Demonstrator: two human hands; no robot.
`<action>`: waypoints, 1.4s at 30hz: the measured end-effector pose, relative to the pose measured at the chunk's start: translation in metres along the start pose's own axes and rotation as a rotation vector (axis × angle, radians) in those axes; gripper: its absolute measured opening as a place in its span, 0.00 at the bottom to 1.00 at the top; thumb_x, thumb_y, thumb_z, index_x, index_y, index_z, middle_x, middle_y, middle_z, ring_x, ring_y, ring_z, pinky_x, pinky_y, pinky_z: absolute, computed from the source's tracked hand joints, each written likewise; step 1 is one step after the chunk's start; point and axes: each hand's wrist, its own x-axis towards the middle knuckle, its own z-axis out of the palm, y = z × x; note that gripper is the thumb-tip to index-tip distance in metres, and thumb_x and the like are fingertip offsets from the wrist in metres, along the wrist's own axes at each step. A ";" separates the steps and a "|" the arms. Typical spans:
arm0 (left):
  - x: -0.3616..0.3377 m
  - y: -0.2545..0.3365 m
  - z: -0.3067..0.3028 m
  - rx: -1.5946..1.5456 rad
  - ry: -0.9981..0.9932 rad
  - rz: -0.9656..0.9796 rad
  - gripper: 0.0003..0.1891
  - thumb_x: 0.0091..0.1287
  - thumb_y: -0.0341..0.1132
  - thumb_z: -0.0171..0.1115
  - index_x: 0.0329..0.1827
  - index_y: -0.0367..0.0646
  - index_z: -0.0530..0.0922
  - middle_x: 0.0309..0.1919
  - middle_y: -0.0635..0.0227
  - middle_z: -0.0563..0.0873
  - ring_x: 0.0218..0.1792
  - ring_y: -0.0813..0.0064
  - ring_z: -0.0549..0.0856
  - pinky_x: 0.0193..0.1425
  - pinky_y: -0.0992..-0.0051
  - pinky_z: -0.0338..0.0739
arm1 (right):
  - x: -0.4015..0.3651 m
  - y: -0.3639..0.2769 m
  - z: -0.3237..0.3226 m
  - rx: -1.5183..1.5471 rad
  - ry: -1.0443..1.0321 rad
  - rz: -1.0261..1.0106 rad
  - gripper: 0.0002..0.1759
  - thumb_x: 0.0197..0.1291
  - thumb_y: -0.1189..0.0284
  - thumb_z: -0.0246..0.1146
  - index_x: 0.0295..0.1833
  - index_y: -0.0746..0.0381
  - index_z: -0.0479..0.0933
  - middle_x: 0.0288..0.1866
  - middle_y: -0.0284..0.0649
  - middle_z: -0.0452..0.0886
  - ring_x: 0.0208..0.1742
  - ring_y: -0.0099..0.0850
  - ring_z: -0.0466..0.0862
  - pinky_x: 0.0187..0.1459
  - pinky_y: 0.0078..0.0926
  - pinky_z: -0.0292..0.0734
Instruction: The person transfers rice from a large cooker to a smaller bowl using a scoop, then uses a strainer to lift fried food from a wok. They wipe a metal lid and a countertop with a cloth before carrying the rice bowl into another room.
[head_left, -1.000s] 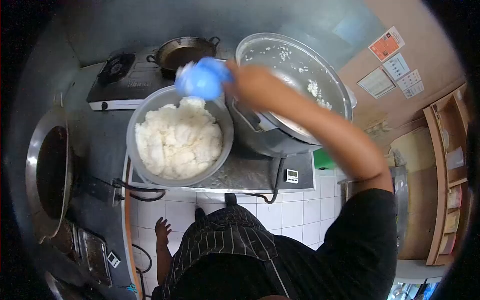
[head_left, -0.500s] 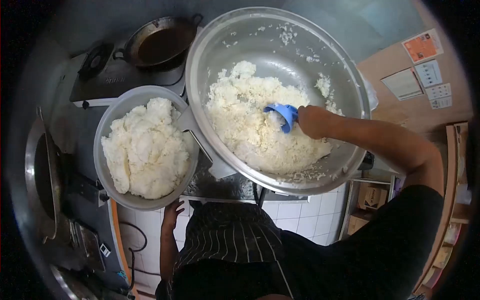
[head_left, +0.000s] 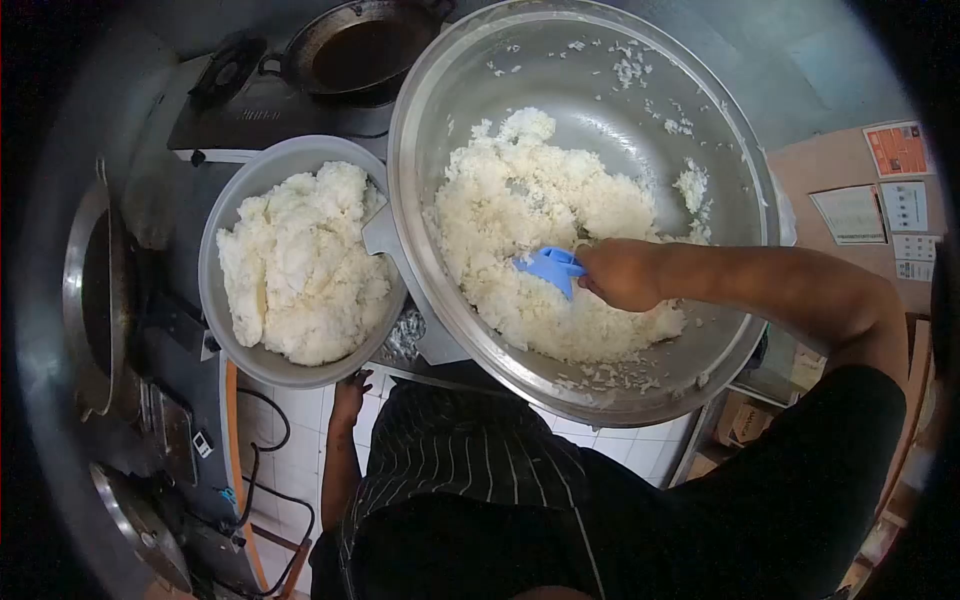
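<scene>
My right hand [head_left: 622, 273] grips the handle of a blue plastic scoop [head_left: 552, 268], which is tilted down into the loose white rice [head_left: 545, 190]. This rice lies in a big metal pot [head_left: 690, 375] that leans toward me, with grains stuck along its inner wall. To the left, a grey tub [head_left: 218, 318] is heaped with a packed mound of rice [head_left: 305, 265]. Just below that tub is my left hand [head_left: 350, 396], empty, its fingers stretched out right at the rim and partly hidden by it.
A wok [head_left: 360, 55] with dark liquid sits on a gas stove [head_left: 250, 125] behind the tub. More pans [head_left: 95, 290] stand at the left, with a cable [head_left: 285, 430] hanging below. Papers [head_left: 850, 215] lie on a brown board at right, and a cardboard box [head_left: 745, 422] sits on a low shelf.
My right hand has drawn the scoop left and toward me through the rice, turning it downward. The whole view has shifted slightly. My left hand stays by the tub.
</scene>
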 end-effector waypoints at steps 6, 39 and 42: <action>0.011 -0.011 -0.005 0.011 0.013 -0.019 0.12 0.62 0.32 0.52 0.46 0.36 0.69 0.40 0.63 0.75 0.48 0.68 0.76 0.49 0.66 0.74 | -0.010 -0.004 0.001 0.034 -0.108 -0.006 0.14 0.62 0.67 0.48 0.40 0.70 0.66 0.29 0.55 0.76 0.36 0.51 0.77 0.39 0.44 0.69; -0.005 -0.041 -0.118 0.010 -0.187 -0.043 0.31 0.64 0.43 0.48 0.68 0.44 0.53 0.59 0.62 0.71 0.54 0.66 0.73 0.54 0.64 0.67 | -0.119 -0.161 -0.028 1.868 0.020 -0.099 0.10 0.61 0.68 0.49 0.43 0.63 0.63 0.17 0.28 0.61 0.08 0.15 0.59 0.06 0.17 0.58; -0.004 -0.062 -0.156 -0.042 -0.163 -0.023 0.31 0.63 0.42 0.50 0.68 0.43 0.54 0.56 0.64 0.73 0.52 0.68 0.75 0.52 0.65 0.68 | -0.095 -0.221 -0.012 1.835 0.235 -0.170 0.13 0.61 0.68 0.49 0.48 0.63 0.64 0.20 0.29 0.62 0.11 0.17 0.63 0.08 0.18 0.61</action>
